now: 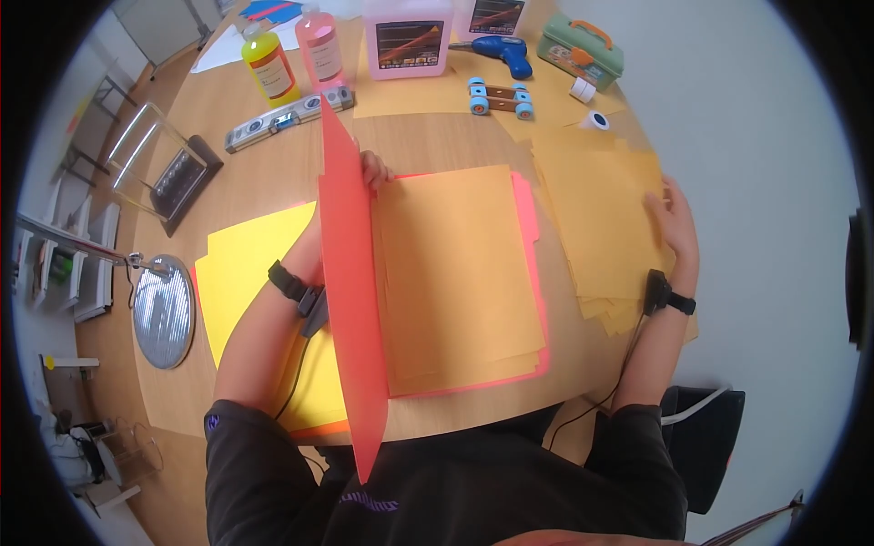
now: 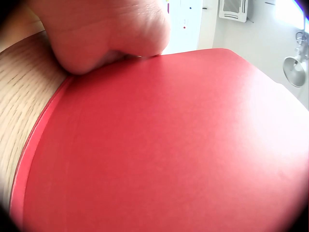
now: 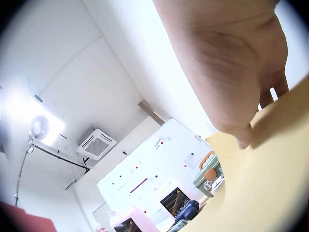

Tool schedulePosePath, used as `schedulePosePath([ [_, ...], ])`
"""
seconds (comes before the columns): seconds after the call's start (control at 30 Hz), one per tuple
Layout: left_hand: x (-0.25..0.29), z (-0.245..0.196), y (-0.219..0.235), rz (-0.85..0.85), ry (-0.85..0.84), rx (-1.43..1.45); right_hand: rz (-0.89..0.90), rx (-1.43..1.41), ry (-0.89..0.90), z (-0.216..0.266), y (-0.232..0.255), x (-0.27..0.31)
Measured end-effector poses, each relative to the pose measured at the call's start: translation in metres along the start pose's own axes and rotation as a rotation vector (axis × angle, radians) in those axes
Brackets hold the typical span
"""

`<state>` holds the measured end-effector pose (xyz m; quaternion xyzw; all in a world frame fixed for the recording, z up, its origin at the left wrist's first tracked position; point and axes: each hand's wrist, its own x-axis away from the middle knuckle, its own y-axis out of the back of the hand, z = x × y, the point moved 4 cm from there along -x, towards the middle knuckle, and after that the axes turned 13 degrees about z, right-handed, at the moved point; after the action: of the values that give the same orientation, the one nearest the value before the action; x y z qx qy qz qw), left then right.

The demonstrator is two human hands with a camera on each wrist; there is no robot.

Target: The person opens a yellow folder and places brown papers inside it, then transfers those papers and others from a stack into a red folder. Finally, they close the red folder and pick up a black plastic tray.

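Observation:
A red file folder (image 1: 350, 300) stands with its cover raised upright in the head view. Its other half lies flat on the table under several tan paper sheets (image 1: 460, 273). My left hand (image 1: 373, 170) holds the cover at its far end, fingers wrapped round to the side of the sheets. In the left wrist view the red cover (image 2: 164, 145) fills most of the picture, with the heel of the hand (image 2: 106, 34) against it. My right hand (image 1: 675, 218) rests at the right edge of a loose tan stack (image 1: 605, 214), thumb on top, fingers loosely bent.
Yellow folders (image 1: 259, 250) lie left of the red cover. Behind are a level (image 1: 289, 118), yellow bottle (image 1: 271, 73), pink bottle (image 1: 319, 50), pink jug (image 1: 407, 41), blue drill (image 1: 505, 55), small wheeled chassis (image 1: 500, 98) and green toolbox (image 1: 581, 53). A Newton's cradle (image 1: 177, 182) stands left.

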<state>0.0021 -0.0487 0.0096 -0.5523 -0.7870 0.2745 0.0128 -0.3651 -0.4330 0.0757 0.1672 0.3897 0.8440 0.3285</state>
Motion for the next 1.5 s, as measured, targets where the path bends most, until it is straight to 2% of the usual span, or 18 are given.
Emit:
schedulePosePath([
  [0.13,0.001,-0.006,-0.007,-0.045,0.021,-0.015,0.019,0.025,-0.056,0.029,-0.007,0.008],
  [0.2,0.003,-0.011,-0.012,0.003,-0.01,-0.008,-0.049,0.308,0.051,0.035,-0.013,0.008],
  [0.23,0.004,-0.012,-0.014,0.002,-0.01,-0.007,-0.047,0.309,0.051,0.038,-0.014,0.009],
  [0.3,0.004,-0.012,-0.016,-0.019,0.074,0.017,0.05,0.405,0.152,0.051,-0.028,0.01],
  [0.33,0.004,-0.013,-0.018,-0.018,0.076,0.017,0.05,0.404,0.15,0.063,-0.034,0.014],
  [0.4,0.005,-0.013,-0.02,-0.022,0.09,0.005,0.246,0.204,-0.01,0.078,-0.051,0.021],
  [0.5,0.005,-0.008,-0.015,-0.005,0.057,0.005,0.298,0.375,0.072,0.077,-0.067,0.024],
  [0.6,0.003,-0.004,-0.008,0.016,0.066,0.022,0.368,0.41,0.074,0.082,-0.074,0.027],
  [0.8,0.005,-0.002,-0.007,-0.037,0.079,0.029,0.382,0.476,0.095,0.076,-0.073,0.027],
  [0.93,0.004,-0.001,-0.001,0.017,0.056,-0.053,0.359,0.467,0.138,0.072,-0.07,0.026],
  [1.03,0.003,-0.001,-0.003,0.057,0.036,-0.011,0.374,0.453,0.037,0.087,-0.07,0.028],
  [1.1,0.005,-0.006,-0.008,-0.015,0.087,-0.033,0.14,0.481,0.192,0.123,-0.079,0.038],
  [1.13,0.007,-0.006,-0.008,-0.021,0.085,-0.03,0.146,0.484,0.196,0.136,-0.088,0.045],
  [1.2,0.007,-0.009,-0.012,0.075,0.024,-0.039,0.265,0.294,0.41,0.164,-0.11,0.06],
  [1.23,0.008,-0.01,-0.012,0.075,0.027,-0.038,0.266,0.292,0.408,0.169,-0.119,0.064],
  [1.3,0.01,-0.015,-0.016,0.135,-0.029,-0.089,0.296,0.482,0.632,0.18,-0.138,0.076],
  [1.43,0.007,-0.017,-0.023,0.073,-0.07,-0.1,0.376,0.496,0.611,0.168,-0.156,0.08],
  [1.5,0.007,-0.018,-0.024,0.023,-0.005,-0.063,0.402,0.577,0.605,0.165,-0.159,0.078],
])
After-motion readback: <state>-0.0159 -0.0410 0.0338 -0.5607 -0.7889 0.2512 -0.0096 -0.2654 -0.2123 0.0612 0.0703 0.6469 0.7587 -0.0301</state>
